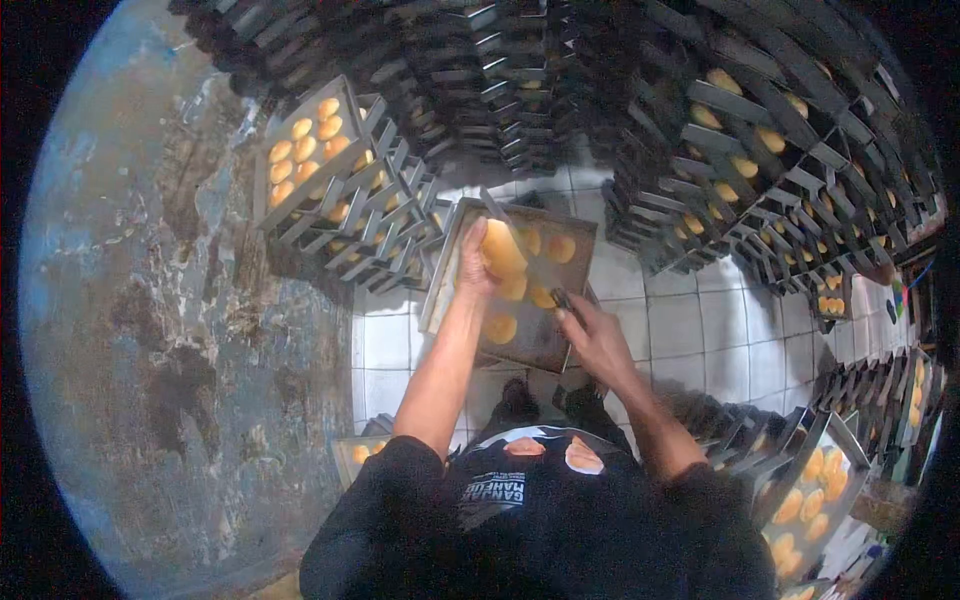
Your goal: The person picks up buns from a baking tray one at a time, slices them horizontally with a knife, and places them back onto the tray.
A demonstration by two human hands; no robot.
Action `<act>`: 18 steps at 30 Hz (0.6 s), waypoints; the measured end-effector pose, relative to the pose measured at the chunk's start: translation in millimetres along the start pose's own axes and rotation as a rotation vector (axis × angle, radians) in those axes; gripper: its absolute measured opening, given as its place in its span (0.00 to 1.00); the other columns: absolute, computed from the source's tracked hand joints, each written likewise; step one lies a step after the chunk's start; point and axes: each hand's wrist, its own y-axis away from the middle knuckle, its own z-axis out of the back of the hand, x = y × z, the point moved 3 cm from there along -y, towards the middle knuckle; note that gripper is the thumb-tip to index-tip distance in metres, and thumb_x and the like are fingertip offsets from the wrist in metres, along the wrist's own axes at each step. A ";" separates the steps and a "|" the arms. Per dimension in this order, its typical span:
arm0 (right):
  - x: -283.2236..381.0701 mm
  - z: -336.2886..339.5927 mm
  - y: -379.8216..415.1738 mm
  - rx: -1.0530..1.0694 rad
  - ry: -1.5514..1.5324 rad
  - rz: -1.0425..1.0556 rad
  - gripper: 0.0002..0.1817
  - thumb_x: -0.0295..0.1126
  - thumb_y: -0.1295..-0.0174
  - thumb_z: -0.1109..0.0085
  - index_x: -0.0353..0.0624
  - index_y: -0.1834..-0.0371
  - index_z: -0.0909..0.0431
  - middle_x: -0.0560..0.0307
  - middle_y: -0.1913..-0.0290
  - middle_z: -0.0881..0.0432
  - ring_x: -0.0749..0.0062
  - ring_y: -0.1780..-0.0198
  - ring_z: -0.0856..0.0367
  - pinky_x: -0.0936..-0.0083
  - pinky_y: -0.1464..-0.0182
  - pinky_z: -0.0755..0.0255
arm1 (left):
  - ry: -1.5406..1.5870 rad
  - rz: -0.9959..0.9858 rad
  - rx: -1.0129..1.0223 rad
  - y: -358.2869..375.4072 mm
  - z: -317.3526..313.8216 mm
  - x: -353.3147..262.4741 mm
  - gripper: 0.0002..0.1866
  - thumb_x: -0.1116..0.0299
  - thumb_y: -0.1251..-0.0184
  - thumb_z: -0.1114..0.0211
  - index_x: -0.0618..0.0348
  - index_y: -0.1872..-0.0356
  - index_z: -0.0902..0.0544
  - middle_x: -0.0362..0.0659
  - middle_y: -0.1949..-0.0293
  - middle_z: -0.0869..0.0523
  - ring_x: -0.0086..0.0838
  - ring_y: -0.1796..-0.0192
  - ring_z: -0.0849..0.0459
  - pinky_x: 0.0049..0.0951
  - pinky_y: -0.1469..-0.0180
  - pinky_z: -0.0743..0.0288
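Note:
My left hand (473,262) is wrapped round the side of a golden bread bun (503,246), held up over a baking tray (574,268). In my right hand (598,342) is the dark handle of a long knife (541,272). Its blade slants up and left, along the right side of the bun in this view. Several more buns lie on the tray below, among them one bun (561,249) at the right and another bun (499,328) nearer to me.
Stacked trays of buns (305,150) rise at the left, beside a worn wall (180,330). Tall stacks of dark trays (740,140) stand ahead and to the right. Another tray of buns (808,500) is at the lower right. White floor tiles (690,325) show between the stacks.

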 end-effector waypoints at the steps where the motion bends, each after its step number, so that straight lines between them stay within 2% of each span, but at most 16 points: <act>1: -5.2 0.0 12.4 0.004 0.029 0.014 0.23 0.41 0.28 0.45 0.37 0.36 0.23 0.51 0.66 0.17 0.70 0.63 0.18 0.70 0.57 0.25 | -0.002 -0.007 0.007 0.3 5.3 -10.7 0.19 0.47 0.37 0.27 0.50 0.56 0.17 0.38 0.62 0.12 0.29 0.60 0.12 0.36 0.54 0.16; 3: -18.0 -4.2 27.9 -0.029 0.041 0.054 0.23 0.41 0.28 0.45 0.37 0.36 0.23 0.51 0.66 0.16 0.71 0.63 0.19 0.70 0.57 0.25 | -0.003 -0.016 0.017 0.7 7.9 -16.3 0.19 0.48 0.37 0.27 0.50 0.56 0.17 0.38 0.62 0.12 0.29 0.60 0.12 0.36 0.54 0.16; 5: -25.1 -4.8 27.5 -0.069 0.050 0.087 0.23 0.41 0.28 0.44 0.37 0.37 0.23 0.50 0.66 0.16 0.71 0.63 0.19 0.70 0.57 0.25 | -0.160 -0.087 0.010 6.3 7.2 -12.6 0.19 0.51 0.38 0.26 0.50 0.55 0.18 0.38 0.61 0.13 0.29 0.60 0.13 0.36 0.54 0.16; 7: 1.2 -0.9 6.5 -0.014 -0.034 0.017 0.23 0.44 0.28 0.43 0.44 0.35 0.22 0.44 0.66 0.13 0.59 0.67 0.15 0.61 0.62 0.24 | -0.156 -0.034 0.075 9.8 0.3 3.9 0.18 0.53 0.38 0.25 0.50 0.55 0.19 0.37 0.61 0.14 0.29 0.60 0.13 0.36 0.55 0.16; 8: 5.2 1.6 -6.6 -0.020 -0.035 0.017 0.23 0.44 0.28 0.43 0.44 0.35 0.22 0.44 0.66 0.13 0.59 0.67 0.15 0.61 0.62 0.24 | -0.186 -0.058 0.085 14.3 -10.9 8.7 0.17 0.54 0.38 0.25 0.50 0.56 0.20 0.37 0.61 0.14 0.28 0.60 0.13 0.36 0.55 0.16; 10: 8.8 2.2 -25.6 0.078 -0.007 -0.013 0.25 0.42 0.29 0.44 0.39 0.34 0.24 0.51 0.66 0.16 0.72 0.62 0.21 0.72 0.55 0.26 | -0.208 -0.098 0.071 16.2 -22.3 4.8 0.16 0.56 0.37 0.26 0.51 0.58 0.21 0.37 0.61 0.15 0.28 0.61 0.14 0.35 0.55 0.16; 14: 1.9 7.4 8.4 0.096 0.035 0.013 0.25 0.41 0.28 0.44 0.40 0.33 0.24 0.53 0.64 0.16 0.73 0.61 0.21 0.72 0.55 0.26 | -0.186 -0.092 0.129 11.0 -17.1 -31.4 0.16 0.58 0.37 0.26 0.52 0.57 0.22 0.39 0.62 0.14 0.28 0.61 0.13 0.34 0.55 0.16; 16: -15.9 4.4 26.3 -0.016 -0.017 0.125 0.20 0.43 0.27 0.45 0.43 0.39 0.21 0.47 0.67 0.15 0.61 0.67 0.16 0.64 0.60 0.25 | -0.200 -0.090 0.128 14.2 -13.2 -37.6 0.16 0.58 0.36 0.26 0.53 0.57 0.21 0.39 0.62 0.14 0.28 0.61 0.13 0.34 0.55 0.15; 18: -23.9 0.0 18.6 -0.012 0.015 0.141 0.21 0.43 0.27 0.45 0.42 0.39 0.21 0.47 0.67 0.15 0.61 0.66 0.16 0.64 0.60 0.25 | -0.252 -0.069 0.162 16.9 -15.7 -32.5 0.16 0.59 0.36 0.26 0.54 0.56 0.20 0.39 0.62 0.14 0.28 0.61 0.13 0.33 0.56 0.15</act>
